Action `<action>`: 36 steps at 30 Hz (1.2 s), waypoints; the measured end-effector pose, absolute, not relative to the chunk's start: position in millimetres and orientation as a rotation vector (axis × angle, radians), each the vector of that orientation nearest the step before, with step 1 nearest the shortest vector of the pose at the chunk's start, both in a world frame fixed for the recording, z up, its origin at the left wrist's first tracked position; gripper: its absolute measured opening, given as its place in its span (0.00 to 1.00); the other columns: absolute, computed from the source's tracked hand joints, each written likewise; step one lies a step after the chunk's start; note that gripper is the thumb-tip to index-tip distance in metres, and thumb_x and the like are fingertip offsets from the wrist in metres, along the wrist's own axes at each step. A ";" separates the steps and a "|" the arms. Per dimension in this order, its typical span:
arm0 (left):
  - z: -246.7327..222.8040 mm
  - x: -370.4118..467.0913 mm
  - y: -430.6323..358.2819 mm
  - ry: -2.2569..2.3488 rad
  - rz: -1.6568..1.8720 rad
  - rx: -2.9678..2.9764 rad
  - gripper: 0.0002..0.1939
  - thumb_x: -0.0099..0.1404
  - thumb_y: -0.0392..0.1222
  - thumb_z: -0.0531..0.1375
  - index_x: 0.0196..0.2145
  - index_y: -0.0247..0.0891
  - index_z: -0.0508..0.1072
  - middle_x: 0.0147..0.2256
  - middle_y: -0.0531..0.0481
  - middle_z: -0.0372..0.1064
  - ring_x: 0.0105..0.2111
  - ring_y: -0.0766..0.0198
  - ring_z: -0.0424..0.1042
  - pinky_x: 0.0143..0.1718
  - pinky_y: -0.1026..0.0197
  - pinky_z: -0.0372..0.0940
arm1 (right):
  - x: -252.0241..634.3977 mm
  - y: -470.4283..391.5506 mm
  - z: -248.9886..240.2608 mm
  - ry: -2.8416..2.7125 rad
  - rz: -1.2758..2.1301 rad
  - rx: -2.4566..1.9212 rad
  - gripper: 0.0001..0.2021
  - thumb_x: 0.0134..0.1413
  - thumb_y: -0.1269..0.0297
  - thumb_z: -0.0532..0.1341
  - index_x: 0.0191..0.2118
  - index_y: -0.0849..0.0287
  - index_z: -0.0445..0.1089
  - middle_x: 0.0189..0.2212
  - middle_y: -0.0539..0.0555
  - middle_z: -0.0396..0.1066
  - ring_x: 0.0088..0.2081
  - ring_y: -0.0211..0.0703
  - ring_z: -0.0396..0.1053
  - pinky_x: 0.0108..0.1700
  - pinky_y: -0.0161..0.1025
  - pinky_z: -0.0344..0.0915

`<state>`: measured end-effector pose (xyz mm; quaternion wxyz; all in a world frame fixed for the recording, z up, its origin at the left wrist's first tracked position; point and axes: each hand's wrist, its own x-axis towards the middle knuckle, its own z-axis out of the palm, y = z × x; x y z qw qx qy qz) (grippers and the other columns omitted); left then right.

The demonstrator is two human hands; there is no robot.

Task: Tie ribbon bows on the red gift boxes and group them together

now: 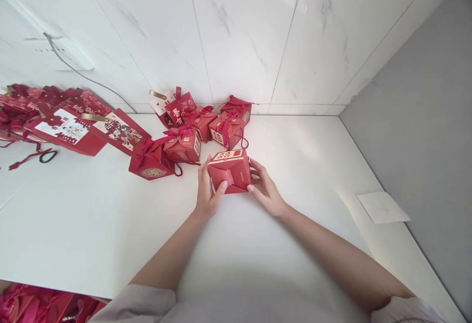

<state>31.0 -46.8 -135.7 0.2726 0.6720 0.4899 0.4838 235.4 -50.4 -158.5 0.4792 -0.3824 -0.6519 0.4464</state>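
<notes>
Between my two hands is a red gift box [240, 175], tipped so that a face with folded, overlapping flaps points toward me and a cream printed panel faces up. My left hand [209, 188] grips its left side, the thumb pressed on the flaps. My right hand [266, 189] holds the right side, with the thumb at the lower right edge and the fingers behind. Just left of it stand a red box with a ribbon bow [182, 145] and another bow-tied box [152, 160]. Further bow-tied boxes [226, 129] stand behind it.
Red gift bags with printed fronts [123, 129] lie at the left, beside a pile of red packages [47, 99]. A grey cable [92, 79] hangs along the tiled wall. A white sheet [382, 207] lies at the right edge. More red boxes [40, 306] are below the table, lower left.
</notes>
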 end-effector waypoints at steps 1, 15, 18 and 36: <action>-133.8 33.0 -48.2 1.280 1.297 1.781 0.37 0.68 0.50 0.56 0.68 0.44 0.43 0.67 0.41 0.45 0.66 0.50 0.48 0.66 0.47 0.48 | 234.9 -50.8 -158.9 -1.605 1.084 -0.935 0.33 0.61 0.51 0.58 0.68 0.48 0.45 0.67 0.60 0.49 0.61 0.55 0.59 0.57 0.57 0.65; -126.1 46.4 -59.6 1.454 1.317 1.609 0.43 0.64 0.44 0.60 0.69 0.44 0.40 0.62 0.40 0.58 0.58 0.51 0.64 0.57 0.50 0.63 | 232.2 -53.0 -156.8 -1.719 0.925 -0.940 0.38 0.57 0.54 0.63 0.68 0.47 0.44 0.63 0.61 0.52 0.61 0.57 0.58 0.55 0.55 0.68; -127.7 43.2 -58.8 1.349 1.291 1.610 0.43 0.67 0.45 0.57 0.69 0.45 0.35 0.64 0.40 0.54 0.61 0.51 0.61 0.60 0.48 0.60 | 232.8 -52.5 -158.3 -1.680 0.961 -0.942 0.36 0.57 0.53 0.62 0.67 0.48 0.46 0.63 0.61 0.53 0.60 0.56 0.59 0.56 0.55 0.67; -140.9 24.7 -42.0 1.003 1.323 1.808 0.63 0.37 0.55 0.76 0.65 0.44 0.47 0.64 0.32 0.49 0.62 0.39 0.57 0.54 0.44 0.66 | 240.7 -51.6 -157.4 -1.785 0.980 -0.877 0.30 0.66 0.50 0.50 0.69 0.49 0.44 0.68 0.57 0.50 0.65 0.53 0.55 0.64 0.56 0.58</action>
